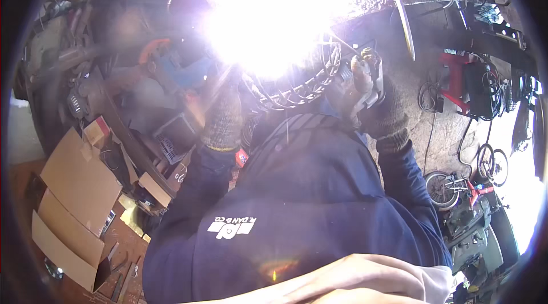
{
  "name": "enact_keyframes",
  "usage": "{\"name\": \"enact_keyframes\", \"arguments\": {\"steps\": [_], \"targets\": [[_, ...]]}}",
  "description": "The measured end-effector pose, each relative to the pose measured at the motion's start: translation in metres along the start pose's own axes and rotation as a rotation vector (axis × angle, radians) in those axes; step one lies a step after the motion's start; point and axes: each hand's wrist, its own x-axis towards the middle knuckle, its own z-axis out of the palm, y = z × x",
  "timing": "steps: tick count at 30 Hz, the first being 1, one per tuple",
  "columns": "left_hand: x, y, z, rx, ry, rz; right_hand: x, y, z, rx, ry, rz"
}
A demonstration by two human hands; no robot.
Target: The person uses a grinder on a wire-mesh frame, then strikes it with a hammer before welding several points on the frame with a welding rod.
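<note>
A blinding white welding arc [274,13] burns at the top middle and washes out whatever lies behind it. Below the glare curves a ring-like metal lattice [302,90] made of bent rods. My right hand [388,113], in a grey knit glove, is closed around an electrode holder [366,73]. A thin welding rod [344,42] runs from the holder into the light. My left hand [224,118], gloved too, reaches up beside the lattice's left side. Its fingers fade into the glare, so their grip is hidden.
An open cardboard box [80,190] stands at the lower left. A blue and orange tool [171,64] lies beyond my left hand. At the right are a red and black machine [462,84] with coiled cables and a small bicycle [456,187]. A curved metal strip [399,10] extends at the upper right.
</note>
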Motion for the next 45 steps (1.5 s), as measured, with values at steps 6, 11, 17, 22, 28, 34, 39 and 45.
{"name": "enact_keyframes", "arguments": {"steps": [6,11,17,22,28,34,39,45], "targets": [[0.016,0.015,-0.017,-0.703,0.048,-0.557,0.000,0.005,-0.004,-0.041,-0.002,0.028],[0.014,0.033,-0.007,-0.748,0.108,-0.451,0.013,-0.020,-0.011,0.068,-0.043,0.107],[0.008,0.012,-0.009,-0.903,-0.039,-0.381,0.007,-0.011,-0.005,0.002,0.062,0.031],[0.008,-0.014,-0.005,-0.555,-0.058,-0.191,0.007,-0.008,-0.003,0.625,-0.031,0.104],[0.009,0.006,-0.017,0.245,-0.027,0.378,0.008,-0.013,-0.010,0.856,-0.195,0.353],[0.000,-0.025,-0.007,-0.113,-0.057,-0.057,0.005,-0.005,-0.009,0.351,-0.150,0.098],[0.002,-0.015,-0.010,0.127,-0.034,0.204,0.011,-0.010,-0.013,0.612,-0.250,0.147],[0.005,-0.003,-0.011,0.103,0.011,0.275,0.012,-0.018,-0.016,0.480,-0.266,0.237]]}}
